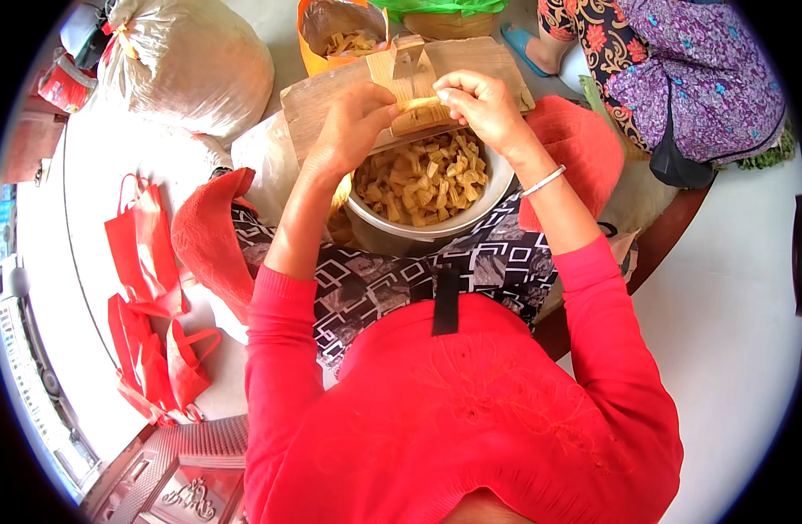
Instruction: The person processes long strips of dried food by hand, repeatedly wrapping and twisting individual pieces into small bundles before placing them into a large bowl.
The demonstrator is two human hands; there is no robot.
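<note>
Between my two hands a yellowish, dried-looking strip (419, 104) is stretched, one end pinched by each hand. My left hand (356, 124) grips its left end, and my right hand (483, 108) grips the other with thumb and forefinger. Directly beneath the strip lies a wooden board (322, 98) with a raised wooden block and an upright piece at its middle. The board rests over the far side of a round metal pot (407, 230). Many short, tan, folded pieces (427, 180) fill the pot, which stands between my legs.
An orange bag (311, 59) holding similar pieces stands beyond the board, beside a green plastic bag (440, 8). A large tied sack (198, 65) is at the far left. Red bags (142, 242) lie on the left floor. Another person (696, 78) sits at the far right.
</note>
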